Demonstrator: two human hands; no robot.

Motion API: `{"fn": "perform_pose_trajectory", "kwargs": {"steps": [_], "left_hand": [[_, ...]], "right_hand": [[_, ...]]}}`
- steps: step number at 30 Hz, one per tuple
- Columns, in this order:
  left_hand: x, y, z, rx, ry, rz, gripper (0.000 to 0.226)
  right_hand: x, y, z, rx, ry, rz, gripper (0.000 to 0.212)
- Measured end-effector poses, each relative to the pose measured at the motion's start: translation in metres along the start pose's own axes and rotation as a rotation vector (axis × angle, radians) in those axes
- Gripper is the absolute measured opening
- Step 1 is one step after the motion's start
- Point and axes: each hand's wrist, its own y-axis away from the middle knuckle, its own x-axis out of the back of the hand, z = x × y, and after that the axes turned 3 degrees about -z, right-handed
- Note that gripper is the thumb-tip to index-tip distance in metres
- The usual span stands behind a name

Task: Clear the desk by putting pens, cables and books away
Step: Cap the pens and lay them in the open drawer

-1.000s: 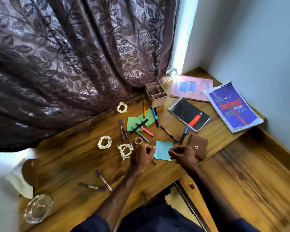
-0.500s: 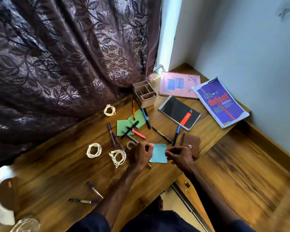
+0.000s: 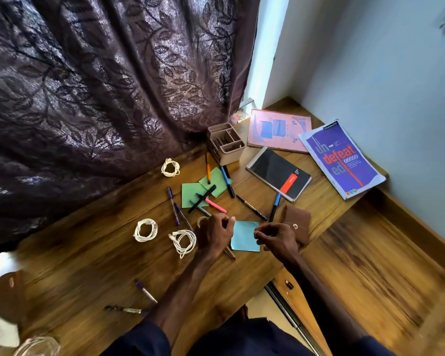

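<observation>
Your left hand (image 3: 215, 235) is mid-desk, knuckles up, fingers curled, at the left edge of the blue sticky note (image 3: 244, 238). A brown pen (image 3: 230, 253) pokes out from under it toward you; can't tell if you grip it or it just lies beneath. Your right hand (image 3: 278, 240) is at the note's right edge, fingers curled, thumb and forefinger tips close together (pinching the note or not, can't tell). A brown wallet (image 3: 297, 219) lies just behind that hand.

The pens lie loose on the wooden desk (image 3: 88, 253):
- The orange pen (image 3: 208, 167) and blue pen (image 3: 226, 179) are just in front of the desk organiser (image 3: 225, 142), and both reach onto the green sticky notes (image 3: 193, 192).
- On those notes the black marker (image 3: 202, 199) crosses the pink pen (image 3: 213, 204) and teal pen (image 3: 199, 208).
- Two purple pens (image 3: 170, 196) are just left of the notes.
- The dark pen (image 3: 251, 208) and blue-capped pen (image 3: 275, 206) are between the blue note and the black spiral notebook (image 3: 278, 173).
- Two more pens (image 3: 144, 290) are near the front edge, well apart from the rest.

Three coiled white cables are out: one near the curtain (image 3: 100, 86) at (image 3: 170, 167), one further left (image 3: 145, 229), and one just beside your left hand (image 3: 184, 241).

The books are in the far right corner: the pink book (image 3: 278, 131), the purple "undefeated" book (image 3: 342, 158) touching its right edge, and the notebook in front.
</observation>
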Motion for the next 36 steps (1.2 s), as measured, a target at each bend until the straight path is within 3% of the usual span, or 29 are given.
{"fn": "perform_pose_trajectory", "kwargs": {"steps": [9,16,24,33,36], "left_hand": [[0.006,0.013,-0.018,0.046,0.023,0.019,0.015],[0.036,0.030,-0.044,0.210,0.023,0.111,0.012],[0.049,0.046,-0.070,0.307,-0.029,0.151,0.012],[0.040,0.013,-0.065,0.408,0.046,0.054,0.011],[0.037,-0.009,-0.061,0.474,0.068,0.004,0.023]], "right_hand": [[-0.017,-0.003,0.006,-0.012,0.072,-0.039,0.009],[-0.066,-0.021,-0.015,0.105,0.335,-0.209,0.008],[-0.100,-0.036,-0.016,0.186,0.604,-0.211,0.017],[-0.087,-0.040,-0.017,0.114,0.473,-0.230,0.017],[-0.080,-0.044,-0.020,0.110,0.438,-0.223,0.013]]}}
